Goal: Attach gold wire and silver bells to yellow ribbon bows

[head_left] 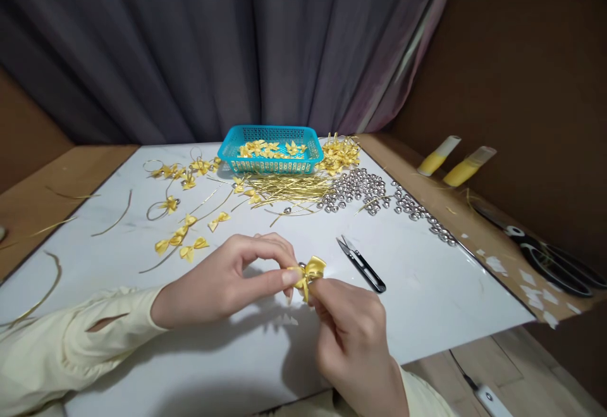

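Observation:
Between my two hands is a yellow ribbon bow [315, 267], held just above the white board. My left hand [232, 278] pinches its left side between thumb and fingertips. From the right, my right hand [353, 325] grips the bow's lower right side with curled fingers. A small silver bit shows at the bow's upper left, partly hidden by my fingers. Black thread snips [361, 265] lie to the right of my hands. Several loose yellow bows [193, 249] rest on the board beyond my left hand.
A blue basket [271, 167] with yellow bows stands at the back. Before it lie gold cords [289, 188] and silver bells or beads [360, 186]. At the right edge are large black scissors [554, 268], paper scraps [496, 265] and two yellow-filled tubes [432, 162].

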### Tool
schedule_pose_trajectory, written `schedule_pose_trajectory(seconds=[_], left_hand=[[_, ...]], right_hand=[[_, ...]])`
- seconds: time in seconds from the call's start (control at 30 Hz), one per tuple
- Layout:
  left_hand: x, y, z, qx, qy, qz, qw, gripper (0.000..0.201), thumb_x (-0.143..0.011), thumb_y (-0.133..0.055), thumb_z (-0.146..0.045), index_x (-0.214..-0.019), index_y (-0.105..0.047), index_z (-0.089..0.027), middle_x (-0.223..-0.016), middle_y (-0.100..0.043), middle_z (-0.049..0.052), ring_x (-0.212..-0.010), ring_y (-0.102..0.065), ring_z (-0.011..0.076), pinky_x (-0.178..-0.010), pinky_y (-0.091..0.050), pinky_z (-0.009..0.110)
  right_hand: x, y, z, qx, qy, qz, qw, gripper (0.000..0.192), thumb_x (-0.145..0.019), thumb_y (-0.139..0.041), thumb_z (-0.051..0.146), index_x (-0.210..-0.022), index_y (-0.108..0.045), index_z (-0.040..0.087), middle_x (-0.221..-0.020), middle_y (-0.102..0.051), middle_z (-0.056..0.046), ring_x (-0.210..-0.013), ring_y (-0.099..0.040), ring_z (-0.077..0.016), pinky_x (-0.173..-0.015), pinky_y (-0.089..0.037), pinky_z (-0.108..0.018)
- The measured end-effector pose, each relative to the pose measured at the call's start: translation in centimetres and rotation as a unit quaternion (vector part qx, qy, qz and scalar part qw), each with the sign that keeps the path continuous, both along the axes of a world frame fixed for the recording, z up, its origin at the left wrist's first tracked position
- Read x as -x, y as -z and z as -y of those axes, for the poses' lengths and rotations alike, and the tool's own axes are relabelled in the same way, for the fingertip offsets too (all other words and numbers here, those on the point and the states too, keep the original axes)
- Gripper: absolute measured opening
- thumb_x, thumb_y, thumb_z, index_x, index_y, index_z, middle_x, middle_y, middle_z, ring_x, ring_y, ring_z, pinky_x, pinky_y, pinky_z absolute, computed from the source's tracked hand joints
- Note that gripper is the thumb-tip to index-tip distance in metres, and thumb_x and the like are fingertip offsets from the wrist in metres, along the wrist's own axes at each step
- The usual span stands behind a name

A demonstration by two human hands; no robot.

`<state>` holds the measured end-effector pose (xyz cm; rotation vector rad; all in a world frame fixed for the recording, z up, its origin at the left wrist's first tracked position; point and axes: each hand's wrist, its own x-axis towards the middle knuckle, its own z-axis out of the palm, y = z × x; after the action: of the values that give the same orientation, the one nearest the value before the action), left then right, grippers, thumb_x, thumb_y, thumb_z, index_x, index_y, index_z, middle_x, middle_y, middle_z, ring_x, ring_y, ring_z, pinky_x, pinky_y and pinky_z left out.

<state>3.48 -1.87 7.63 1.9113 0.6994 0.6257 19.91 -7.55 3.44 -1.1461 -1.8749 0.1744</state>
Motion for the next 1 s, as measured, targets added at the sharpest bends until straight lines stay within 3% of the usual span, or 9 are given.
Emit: schedule_pose_trajectory(seconds=[0.67,1.0], left_hand=[[0.02,-0.33,-0.65,0.226,-0.012,-0.020,0.974,0.021,-0.086,-0.056,-0.026,-0.070,-0.064,-0.014,-0.075,-0.062,0.001,-0.075,-0.055,0.0133,-0.071,-0.041,0.023],[0.15,-0.04,-0.79,0.249,-0.016,-0.017,0.968,0.022,-0.085,-0.057,-0.027,-0.069,-0.064,-0.014,-0.074,-0.062,0.001,-0.073,-0.054,0.0135,-0.070,-0.041,0.024]], right_hand=[[0.10,0.14,-0.38,-0.060,0.050,0.088,0.993,0.018,-0.052,-0.031,0.002,-0.052,-0.040,0.018,-0.047,-0.028,0.003,-0.045,-0.025,-0.0114,-0.044,-0.020,-0.026],[0.25,0.28,-0.70,-0.054,0.045,0.082,0.994,0.018,-0.052,-0.031,0.003,-0.054,-0.040,0.018,-0.049,-0.027,0.003,-0.044,-0.025,-0.0108,-0.043,-0.019,-0.026]])
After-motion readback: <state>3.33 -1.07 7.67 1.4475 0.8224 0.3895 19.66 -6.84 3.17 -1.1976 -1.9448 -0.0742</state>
